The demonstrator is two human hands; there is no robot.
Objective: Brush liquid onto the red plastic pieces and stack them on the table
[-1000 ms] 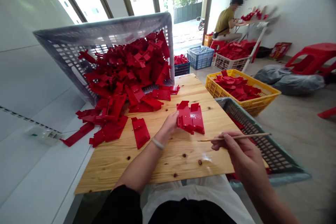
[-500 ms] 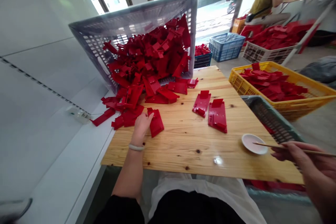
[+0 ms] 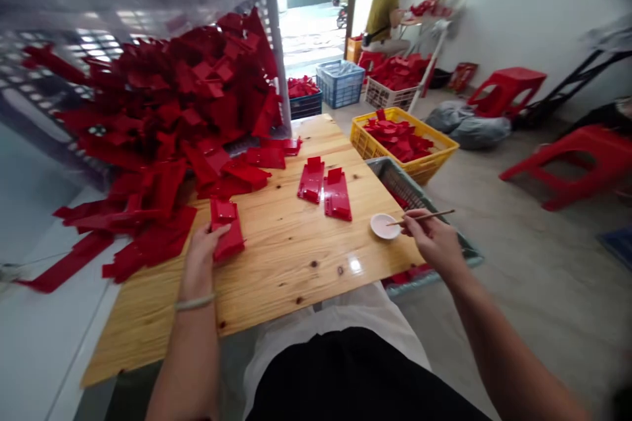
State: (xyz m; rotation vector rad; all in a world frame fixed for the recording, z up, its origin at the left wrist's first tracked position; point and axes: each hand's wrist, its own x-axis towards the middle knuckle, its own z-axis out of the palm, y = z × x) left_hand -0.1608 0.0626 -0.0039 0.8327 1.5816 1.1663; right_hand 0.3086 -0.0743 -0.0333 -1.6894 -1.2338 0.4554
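My left hand grips the near left edge of a red plastic part, a flat plate with a raised tab. My right hand is closed around a thin wooden brush-like stick. Its tip reaches over a small white dish on the right of the table; whether it touches the dish I cannot tell. Between the hands, two similar red parts lie side by side, a left one and a right one. Left of my left hand is a heap of loose red parts.
A tipped grey crate spills red parts onto the wooden table. Beyond the table's right edge stand a green crate and a yellow crate. Red stools stand farther right. A person sits at the back.
The view has swung to the right. My left hand still has the red part, now turned more upright in view. My right hand and the stick have come closer over the dish.
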